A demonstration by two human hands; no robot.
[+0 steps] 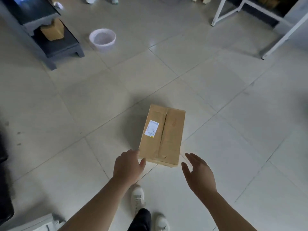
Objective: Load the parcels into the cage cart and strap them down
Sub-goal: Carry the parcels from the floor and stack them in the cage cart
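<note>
On the floor (216, 80) the parcel (164, 135) lies long-ways, pointing away. Left hand (127, 165) touches its near corner, grip hard to tell; right hand (199, 174) spread wide beside it.

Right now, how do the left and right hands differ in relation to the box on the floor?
The left hand is at the box's near left corner and seems to touch it; the right hand hangs clear of its near right corner. The left hand's fingers are close together; the right hand's are spread and straight. Both reach forward, bare, lifting nothing yet.
</note>
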